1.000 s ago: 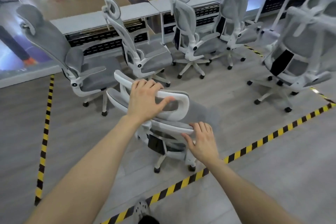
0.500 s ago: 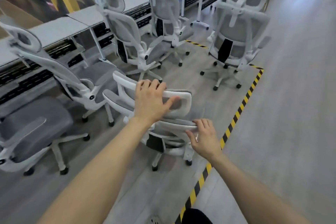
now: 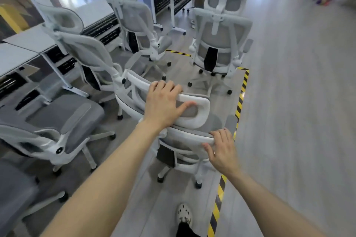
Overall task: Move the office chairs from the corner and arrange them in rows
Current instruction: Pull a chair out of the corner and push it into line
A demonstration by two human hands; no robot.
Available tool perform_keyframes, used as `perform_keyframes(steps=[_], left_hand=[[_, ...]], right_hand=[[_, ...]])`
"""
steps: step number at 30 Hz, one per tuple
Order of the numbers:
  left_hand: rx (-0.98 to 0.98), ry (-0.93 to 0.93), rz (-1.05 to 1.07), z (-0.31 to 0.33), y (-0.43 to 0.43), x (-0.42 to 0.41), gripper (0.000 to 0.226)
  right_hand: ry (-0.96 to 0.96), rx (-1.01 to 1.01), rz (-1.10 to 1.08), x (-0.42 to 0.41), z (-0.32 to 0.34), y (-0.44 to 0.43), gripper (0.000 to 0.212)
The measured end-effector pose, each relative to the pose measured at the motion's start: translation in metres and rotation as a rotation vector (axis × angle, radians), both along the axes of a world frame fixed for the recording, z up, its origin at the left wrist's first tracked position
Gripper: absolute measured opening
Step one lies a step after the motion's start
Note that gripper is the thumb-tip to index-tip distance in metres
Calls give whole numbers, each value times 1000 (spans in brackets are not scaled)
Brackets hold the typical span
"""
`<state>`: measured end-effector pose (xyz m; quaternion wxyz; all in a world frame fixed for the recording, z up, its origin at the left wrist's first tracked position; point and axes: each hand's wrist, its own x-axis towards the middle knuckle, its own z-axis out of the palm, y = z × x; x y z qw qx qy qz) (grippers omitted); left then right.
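— Office chair: our left hand curls over its headrest, thumb on the mesh.
— And our right hand pinches the backrest at its top edge, fingers above, thumb below.
— It stands on the floor just inside the striped tape.
— Other chairs crowd our left and front, beside the white tabletop.

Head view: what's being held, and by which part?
The nearest office chair: left hand grips the headrest top rim, right hand holds the backrest upper edge.
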<state>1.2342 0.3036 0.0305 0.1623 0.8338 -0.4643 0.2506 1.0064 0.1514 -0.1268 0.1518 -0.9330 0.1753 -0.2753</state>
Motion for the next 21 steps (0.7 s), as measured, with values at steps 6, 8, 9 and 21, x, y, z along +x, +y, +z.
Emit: perform_keyframes(steps=[6,8,9,21], left_hand=[[-34,-18,-50,-9,-59,46,64],[-24,-18,-65,-9,-85,66,66],[-2,-10,-66,-7,-100,77,67],[67,-37,-143,1,-221,181,50]], right_hand=[[112,56,-64,42,-1,-55,41],[140,81,-87,61,3,-77,43],[153,99,-104,73,7,-90,46],[292,165,-233,173,16,-211,55]])
